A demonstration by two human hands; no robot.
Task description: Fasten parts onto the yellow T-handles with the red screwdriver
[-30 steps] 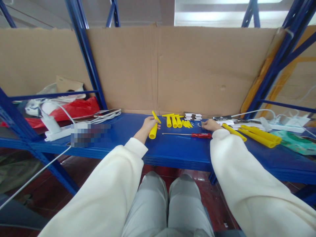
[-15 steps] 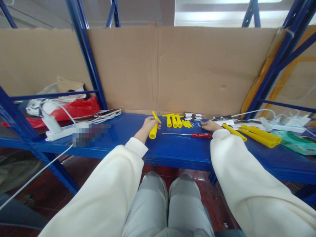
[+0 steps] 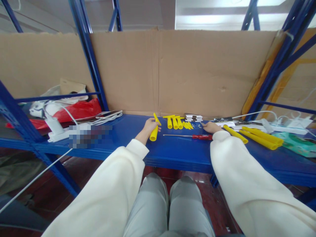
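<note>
My left hand [image 3: 147, 127] is closed around a yellow plastic tube [image 3: 154, 132] with a narrower yellow piece at its upper end. The tube's open end points toward me. My right hand [image 3: 211, 127] lies low over the blue shelf, fingertips together beside several tiny metallic bits [image 3: 199, 125] that look like screws. What those fingers pinch, if anything, is too small to make out. Between the hands are several yellow T-shaped tube pieces [image 3: 175, 122] and small yellow wedge-like pieces [image 3: 188, 125]. A screwdriver [image 3: 201, 136] with a red handle lies in front, its shaft pointing left.
Longer yellow tubes [image 3: 261, 138] lie right of my right forearm, near a green packet [image 3: 295, 144]. Small black-and-white packs [image 3: 194, 117] stand against the cardboard wall [image 3: 197, 72]. At left are a red bag [image 3: 79, 110], cables and a white power strip [image 3: 58, 134].
The view has shifted slightly. In my left hand the yellow tube has turned a little, its upper piece now more in line with the tube. My right hand stays by the tiny bits.
</note>
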